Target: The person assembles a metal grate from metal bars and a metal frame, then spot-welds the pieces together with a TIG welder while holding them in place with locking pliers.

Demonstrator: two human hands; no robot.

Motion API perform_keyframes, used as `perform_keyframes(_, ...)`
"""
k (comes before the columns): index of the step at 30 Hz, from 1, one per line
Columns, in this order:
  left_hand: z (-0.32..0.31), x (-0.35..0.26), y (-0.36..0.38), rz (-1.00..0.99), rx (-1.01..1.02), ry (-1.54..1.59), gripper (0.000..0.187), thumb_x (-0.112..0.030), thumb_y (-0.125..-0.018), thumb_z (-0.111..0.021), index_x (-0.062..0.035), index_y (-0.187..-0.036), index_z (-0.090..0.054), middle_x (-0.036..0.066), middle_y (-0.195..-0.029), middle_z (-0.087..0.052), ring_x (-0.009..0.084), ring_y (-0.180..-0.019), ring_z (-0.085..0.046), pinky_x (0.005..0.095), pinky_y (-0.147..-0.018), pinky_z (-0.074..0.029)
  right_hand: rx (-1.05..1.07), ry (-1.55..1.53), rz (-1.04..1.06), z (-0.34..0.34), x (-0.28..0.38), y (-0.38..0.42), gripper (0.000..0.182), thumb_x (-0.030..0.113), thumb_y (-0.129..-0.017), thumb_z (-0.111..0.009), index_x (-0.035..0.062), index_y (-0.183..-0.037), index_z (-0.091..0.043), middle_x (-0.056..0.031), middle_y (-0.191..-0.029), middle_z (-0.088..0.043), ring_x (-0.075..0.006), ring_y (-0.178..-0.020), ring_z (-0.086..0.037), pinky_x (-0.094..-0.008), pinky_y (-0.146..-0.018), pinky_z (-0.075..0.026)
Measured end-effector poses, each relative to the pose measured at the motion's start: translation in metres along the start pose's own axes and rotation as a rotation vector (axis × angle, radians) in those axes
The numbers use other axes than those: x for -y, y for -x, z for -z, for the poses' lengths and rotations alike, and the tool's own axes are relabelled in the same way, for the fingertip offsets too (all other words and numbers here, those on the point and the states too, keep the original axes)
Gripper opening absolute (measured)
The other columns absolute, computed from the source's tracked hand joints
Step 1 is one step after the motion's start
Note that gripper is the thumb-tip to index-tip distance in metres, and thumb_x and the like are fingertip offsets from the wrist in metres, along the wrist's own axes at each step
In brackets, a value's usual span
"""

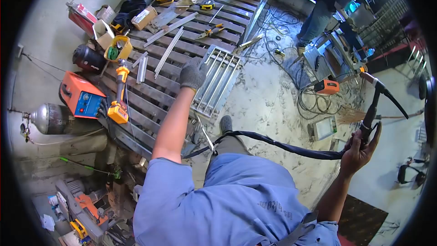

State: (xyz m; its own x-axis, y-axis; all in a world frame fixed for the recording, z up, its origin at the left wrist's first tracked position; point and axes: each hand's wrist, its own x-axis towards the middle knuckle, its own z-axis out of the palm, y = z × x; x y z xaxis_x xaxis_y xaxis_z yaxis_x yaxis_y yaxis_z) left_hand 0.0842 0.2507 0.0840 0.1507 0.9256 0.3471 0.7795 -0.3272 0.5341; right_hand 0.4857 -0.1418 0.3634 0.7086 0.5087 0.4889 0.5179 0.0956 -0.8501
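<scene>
My left hand (193,74), in a grey knitted work glove, is closed at the upper left edge of a metal grille (217,82). This rectangular frame with several parallel bars lies tilted at the edge of the slatted bench; my glove hides the gripped part. Out to the right, my bare right hand (357,154) holds a welding torch (371,109) upright by its dark handle, some fingers extended along it. From that hand, the torch's black sleeved cable (282,146) runs left across my legs. A slim metal rod or tool (205,133) hangs below the grille.
The slatted metal bench (159,89) carries metal strips (169,52), pliers (210,32), a tape measure (207,4) and a yellow angle grinder (119,93). An orange welding machine (82,95) and a gas cylinder (52,118) stand left. Cables (314,102) cross the floor; another person (325,9) bends at upper right.
</scene>
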Motion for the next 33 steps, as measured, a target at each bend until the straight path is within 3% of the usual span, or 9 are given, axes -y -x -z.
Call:
perform_keyframes(2,-0.017,0.006,-0.032,0.149,0.112,-0.065,0.055,-0.044,-0.099,-0.068,-0.0001,-0.133,-0.072,0.029,-0.129,-0.071,0.048,-0.124,-0.066,0.0587,-0.108,-0.052,0.098,0.03,0.005,-0.038,0.0,-0.02,0.075,0.001,-0.11,-0.065,0.011,-0.176,-0.031,0.0,-0.092,-0.064,-0.0028,-0.065,-0.05,-0.0204,-0.057,-0.039)
perform_keyframes(5,-0.058,0.012,-0.057,0.251,0.035,-0.271,0.058,-0.044,-0.101,-0.066,0.0,-0.138,-0.066,0.029,-0.14,-0.063,0.0481,-0.134,-0.058,0.0627,-0.111,-0.048,0.204,0.066,0.01,-0.087,-0.004,-0.05,0.077,0.001,-0.11,-0.066,0.0104,-0.177,-0.03,-0.0015,-0.094,-0.066,-0.0029,-0.066,-0.05,-0.0202,-0.057,-0.039)
perform_keyframes(6,-0.065,0.016,-0.063,0.271,0.115,-0.185,0.057,-0.041,-0.103,-0.063,0.0005,-0.141,-0.061,0.029,-0.148,-0.056,0.0487,-0.14,-0.052,0.0654,-0.116,-0.042,0.231,0.072,0.004,-0.099,-0.008,-0.06,0.077,0.002,-0.11,-0.067,0.0102,-0.177,-0.03,-0.002,-0.095,-0.067,-0.003,-0.066,-0.05,-0.0201,-0.057,-0.039)
perform_keyframes(9,-0.098,0.026,-0.047,0.064,-0.084,-0.357,0.054,-0.039,-0.103,-0.062,0.0013,-0.139,-0.061,0.031,-0.147,-0.056,0.0492,-0.138,-0.052,0.0647,-0.119,-0.04,0.289,0.073,0.018,-0.122,-0.029,-0.082,0.078,0.004,-0.11,-0.068,0.0088,-0.177,-0.029,-0.0038,-0.099,-0.07,-0.0031,-0.066,-0.05,-0.0201,-0.056,-0.039)
perform_keyframes(13,-0.094,0.021,-0.056,0.123,0.005,-0.3,0.046,-0.035,-0.103,-0.061,0.0007,-0.131,-0.065,0.03,-0.139,-0.059,0.0508,-0.136,-0.052,0.0629,-0.12,-0.039,0.35,0.036,0.01,-0.143,-0.045,-0.104,0.078,0.004,-0.11,-0.068,0.0071,-0.177,-0.028,-0.0039,-0.1,-0.068,-0.0033,-0.065,-0.049,-0.0206,-0.056,-0.039)
perform_keyframes(20,-0.084,0.004,-0.057,0.202,0.035,-0.293,0.044,-0.051,-0.092,-0.071,-0.0134,-0.116,-0.072,0.017,-0.125,-0.067,0.0401,-0.111,-0.068,0.0599,-0.099,-0.051,0.452,-0.127,-0.072,-0.168,-0.111,-0.125,0.078,-0.005,-0.108,-0.063,0.0088,-0.177,-0.03,-0.0002,-0.105,-0.061,-0.0023,-0.071,-0.048,-0.0197,-0.059,-0.038)
perform_keyframes(24,-0.074,-0.017,-0.071,0.34,0.113,-0.284,0.04,-0.049,-0.089,-0.072,-0.0152,-0.111,-0.071,0.014,-0.115,-0.072,0.04,-0.101,-0.071,0.0589,-0.095,-0.052,0.502,-0.196,-0.19,-0.219,-0.132,-0.098,0.078,-0.002,-0.111,-0.063,0.0137,-0.178,-0.025,0.0015,-0.094,-0.06,-0.0029,-0.066,-0.049,-0.0206,-0.056,-0.04)
perform_keyframes(29,-0.088,-0.003,-0.07,0.245,-0.001,-0.327,0.037,-0.048,-0.087,-0.073,-0.0134,-0.099,-0.074,0.014,-0.104,-0.074,0.0398,-0.095,-0.073,0.0577,-0.084,-0.055,0.681,-0.261,-0.331,-0.294,-0.151,-0.055,0.077,0.002,-0.113,-0.062,0.0126,-0.178,-0.021,0.0019,-0.09,-0.06,-0.0034,-0.064,-0.049,-0.0218,-0.055,-0.039)
perform_keyframes(33,-0.086,-0.01,-0.069,0.314,-0.058,-0.233,0.039,-0.047,-0.085,-0.075,-0.0091,-0.093,-0.073,0.019,-0.1,-0.069,0.0429,-0.093,-0.069,0.0584,-0.086,-0.054,0.791,-0.053,-0.106,-0.34,-0.203,-0.03,0.076,0.005,-0.113,-0.063,0.0147,-0.178,-0.024,0.002,-0.091,-0.06,-0.0033,-0.064,-0.048,-0.0216,-0.055,-0.041)
